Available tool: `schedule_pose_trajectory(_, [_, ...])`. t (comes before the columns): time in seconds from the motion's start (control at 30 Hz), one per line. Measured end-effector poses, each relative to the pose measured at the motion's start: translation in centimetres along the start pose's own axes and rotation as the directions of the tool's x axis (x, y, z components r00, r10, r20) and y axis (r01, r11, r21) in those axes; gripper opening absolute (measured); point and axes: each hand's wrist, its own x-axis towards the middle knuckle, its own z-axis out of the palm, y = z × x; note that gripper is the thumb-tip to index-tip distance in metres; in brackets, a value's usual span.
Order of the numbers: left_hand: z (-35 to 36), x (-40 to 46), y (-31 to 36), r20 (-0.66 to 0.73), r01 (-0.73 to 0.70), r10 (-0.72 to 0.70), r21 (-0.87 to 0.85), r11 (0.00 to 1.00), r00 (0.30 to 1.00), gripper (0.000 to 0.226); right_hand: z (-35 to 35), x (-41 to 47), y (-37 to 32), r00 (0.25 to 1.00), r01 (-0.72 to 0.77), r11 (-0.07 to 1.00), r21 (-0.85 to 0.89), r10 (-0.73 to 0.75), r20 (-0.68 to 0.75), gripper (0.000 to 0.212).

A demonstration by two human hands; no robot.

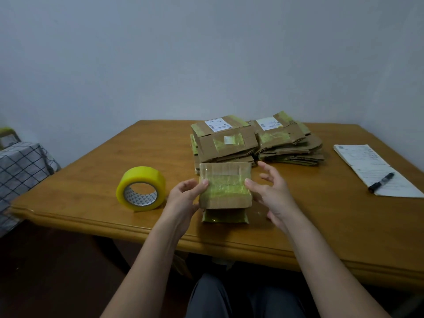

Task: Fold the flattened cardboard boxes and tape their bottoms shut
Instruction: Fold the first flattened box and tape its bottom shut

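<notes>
A small cardboard box [224,180], folded up and with yellowish tape across its upper face, stands near the front edge of the wooden table [91,171]. My left hand [185,198] grips its left side, thumb on the taped face. My right hand [270,191] touches the right side with the thumb while the fingers spread apart. A yellow tape roll [141,188] stands on edge to the left of the box. Behind the box lie two piles of flattened cardboard boxes [224,140], [289,141], with old tape and shipping labels on them.
At the right of the table a notepad [376,168] lies with a black marker [380,182] on it. A checked cloth [20,173] covers furniture off the table's left. A grey wall rises behind. My knees show below the table edge.
</notes>
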Motion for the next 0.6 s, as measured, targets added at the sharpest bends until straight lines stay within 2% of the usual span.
schedule_pose_trajectory(0.07, [-0.2, -0.4, 0.4, 0.023, 0.138, -0.142, 0.136, 0.981, 0.99, 0.084, -0.5, -0.2, -0.9, 0.996, -0.026, 0.999, -0.026, 0.028, 0.088, 0.061])
schedule_pose_trajectory(0.1, [-0.2, -0.7, 0.6, 0.051, 0.186, -0.2, 0.203, 0.961, 0.978, 0.083, -0.7, -0.4, -1.2, 0.989, -0.025, 1.0, -0.017, 0.028, 0.145, 0.058])
schedule_pose_trajectory(0.17, [0.0, -1.0, 0.3, 0.141, 0.184, -0.211, 0.183, 0.966, 0.967, 0.073, -0.8, -0.9, -1.8, 0.978, -0.007, 1.0, 0.013, 0.004, 0.206, 0.045])
schedule_pose_trajectory(0.23, [0.5, -1.3, 0.3, 0.195, 0.098, -0.091, -0.027, 0.995, 0.977, 0.063, -0.6, -1.3, -2.4, 0.979, 0.021, 0.997, 0.068, -0.035, 0.202, 0.025])
schedule_pose_trajectory(0.3, [0.9, -1.5, 1.0, 0.192, -0.025, 0.055, -0.151, 0.988, 0.98, 0.054, -0.2, -1.5, -3.0, 0.984, 0.085, 0.993, 0.077, -0.096, 0.149, 0.032])
schedule_pose_trajectory(0.37, [1.2, -1.8, 2.3, 0.202, -0.158, 0.188, -0.157, 0.975, 0.961, 0.052, 0.2, -1.3, -3.7, 0.981, 0.173, 0.985, -0.006, -0.172, 0.093, 0.036])
schedule_pose_trajectory(0.43, [1.1, -1.7, 3.9, 0.189, -0.29, 0.322, -0.179, 0.94, 0.928, 0.042, 0.9, -1.0, -4.5, 0.965, 0.25, 0.966, -0.061, -0.243, 0.1, 0.029])
schedule_pose_trajectory(0.5, [0.6, -1.4, 5.3, 0.114, -0.429, 0.444, -0.134, 0.893, 0.889, 0.035, 2.1, -0.2, -5.0, 0.949, 0.3, 0.95, -0.09, -0.287, 0.131, 0.019])
schedule_pose_trajectory(0.6, [-0.3, -0.4, 7.3, 0.021, -0.494, 0.495, -0.02, 0.869, 0.869, 0.065, 4.9, 1.5, -5.5, 0.941, 0.326, 0.916, -0.233, -0.292, 0.168, 0.03])
